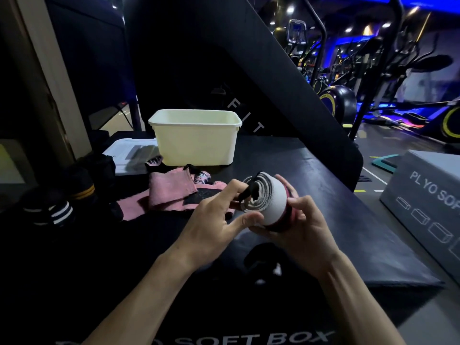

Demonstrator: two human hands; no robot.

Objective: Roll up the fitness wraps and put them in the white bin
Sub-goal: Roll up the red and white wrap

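Note:
A rolled wrap [270,202], white outside with a dark red band and a grey-black spiral end, is held above the black soft box. My right hand [302,227] cups it from the right and below. My left hand [216,215] presses its thumb on the roll's near edge and pinches a black loop [246,192] sticking out of the spiral. The white bin [196,143] stands upright and open at the back of the box. Pink wraps [171,192] lie unrolled between the bin and my left hand.
Black wraps with white and yellow stripes [57,210] sit at the left. A white lid or tray [129,153] lies left of the bin. A grey plyo soft box carton [428,200] stands at the right. Gym machines fill the background.

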